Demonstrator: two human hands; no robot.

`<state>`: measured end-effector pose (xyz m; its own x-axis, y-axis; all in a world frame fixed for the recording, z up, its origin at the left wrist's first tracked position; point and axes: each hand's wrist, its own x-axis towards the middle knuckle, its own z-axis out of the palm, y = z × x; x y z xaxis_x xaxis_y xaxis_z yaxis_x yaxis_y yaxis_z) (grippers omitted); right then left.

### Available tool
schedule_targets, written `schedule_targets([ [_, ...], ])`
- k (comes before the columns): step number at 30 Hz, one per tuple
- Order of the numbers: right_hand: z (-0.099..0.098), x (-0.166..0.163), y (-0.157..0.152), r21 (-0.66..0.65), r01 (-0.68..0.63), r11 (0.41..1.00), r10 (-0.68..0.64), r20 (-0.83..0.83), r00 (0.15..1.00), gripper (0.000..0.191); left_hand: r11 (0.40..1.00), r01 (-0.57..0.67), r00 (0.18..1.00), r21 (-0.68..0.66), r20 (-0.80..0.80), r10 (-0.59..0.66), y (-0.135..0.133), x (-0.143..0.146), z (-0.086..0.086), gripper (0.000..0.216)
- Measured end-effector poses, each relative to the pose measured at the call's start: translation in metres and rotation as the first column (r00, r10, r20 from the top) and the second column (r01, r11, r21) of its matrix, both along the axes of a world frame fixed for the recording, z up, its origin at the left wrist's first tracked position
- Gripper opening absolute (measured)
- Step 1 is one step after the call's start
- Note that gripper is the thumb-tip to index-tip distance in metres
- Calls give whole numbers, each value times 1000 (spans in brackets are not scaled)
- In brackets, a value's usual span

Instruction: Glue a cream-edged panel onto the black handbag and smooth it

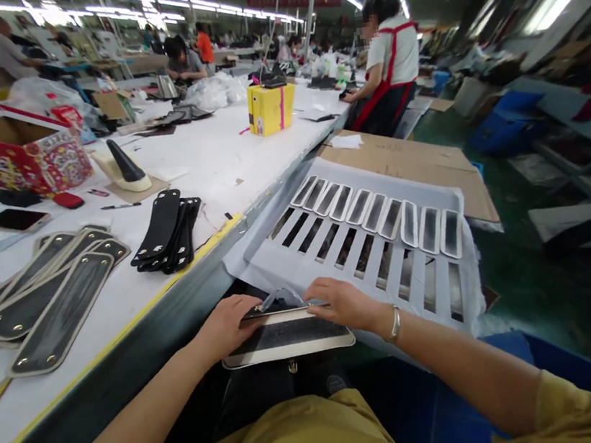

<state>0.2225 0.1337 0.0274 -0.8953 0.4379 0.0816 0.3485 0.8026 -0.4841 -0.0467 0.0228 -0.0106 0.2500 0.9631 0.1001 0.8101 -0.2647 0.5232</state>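
Note:
In front of my lap is a flat dark panel (289, 335) with a pale cream border, its long side running across my view. My left hand (231, 324) grips its upper left edge, fingers lying over the top. At the upper right edge, my right hand (342, 304) pinches it between thumb and fingers. A greyish, partly see-through strip (282, 297) arches between both hands; what it belongs to is unclear. Just below the panel shows a small gold-coloured metal fitting (293, 366). The panel's underside is hidden.
Left on the white table (200, 161) lie cream-edged strips (65, 310) and stacked black straps (163, 231). A slotted white board (326, 246) at right carries a row of small pale-edged pieces (376, 212). A yellow box (273, 108) stands farther back; a person (388, 57) works beyond.

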Motion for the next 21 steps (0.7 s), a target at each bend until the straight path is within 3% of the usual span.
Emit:
schedule_targets([
  [3, -11, -10, -4, 73, -89, 993, 87, 40, 995, 19, 991, 82, 996, -105, -38, -86, 14, 7, 3, 28],
  [9, -26, -8, -3, 85, -86, 993, 89, -28, 996, 23, 980, 106, 992, -170, -43, -115, 18, 9, 2, 33],
  [17, -28, 8, 8, 35, -125, 992, 127, -76, 989, 25, 959, 222, 970, -178, -63, -236, 20, 12, 3, 41],
  [21, -27, 23, 15, -93, -66, 994, 55, -119, 991, 24, 949, 262, 962, -175, -30, -272, 26, 24, 2, 43],
])
